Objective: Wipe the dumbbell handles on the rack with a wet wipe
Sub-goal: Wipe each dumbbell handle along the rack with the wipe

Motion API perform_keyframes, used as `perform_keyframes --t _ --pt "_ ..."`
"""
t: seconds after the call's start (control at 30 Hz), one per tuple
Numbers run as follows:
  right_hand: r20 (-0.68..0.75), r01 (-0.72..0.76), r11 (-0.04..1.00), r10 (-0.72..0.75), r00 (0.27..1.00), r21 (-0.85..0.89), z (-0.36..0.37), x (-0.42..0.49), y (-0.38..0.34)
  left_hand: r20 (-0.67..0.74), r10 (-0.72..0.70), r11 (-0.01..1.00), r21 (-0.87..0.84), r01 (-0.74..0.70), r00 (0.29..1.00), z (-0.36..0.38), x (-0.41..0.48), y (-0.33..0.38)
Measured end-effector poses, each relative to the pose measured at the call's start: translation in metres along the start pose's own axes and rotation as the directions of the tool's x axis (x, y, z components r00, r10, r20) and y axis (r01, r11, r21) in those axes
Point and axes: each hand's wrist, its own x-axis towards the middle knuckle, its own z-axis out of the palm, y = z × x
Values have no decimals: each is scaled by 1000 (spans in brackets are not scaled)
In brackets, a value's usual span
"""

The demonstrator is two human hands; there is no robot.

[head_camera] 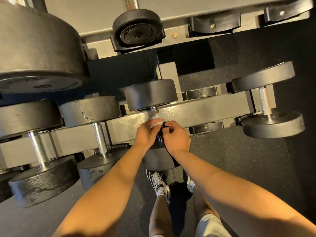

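Head camera, looking down over a two-tier dumbbell rack (205,111). Both my hands meet over the middle dumbbell (151,94) on the lower tier and cover nearly all of its handle (154,108). Only a short steel stub shows at the far end.

My left hand (146,132) has its fingers curled round a pale wad, which I take to be the wet wipe (156,124), held right at the handle. My right hand (176,136) is curled just beside it, thumb and forefinger drawn together at something small and dark. I cannot tell whether it pinches the wipe's edge or nothing at all.

The risk, as I judge it, is that a bunched wipe skims only the top of the steel and misses the underside. It could also snag and tear if this handle is knurled like the neighbouring handle (100,137) to the left. Passed between hands, it could drop to the floor (239,156).

The handle's long axis runs far to near, leaning slightly right as it nears me. One black head sits far, the other near, under my wrists.
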Motion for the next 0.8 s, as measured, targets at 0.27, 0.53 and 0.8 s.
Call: perform_keyframes --t 0.27,0.53,0.8 --pt "-20 34 999 -33 999 24 2 2 4 -216 -68 979 -200 24 974 5 18 26" --pt "-66 83 982 -73 995 170 3 5 12 122 -214 977 25 212 969 3 -17 11" --pt "-68 82 978 -70 995 192 3 6 14 98 -292 950 143 277 951 2 -19 9"
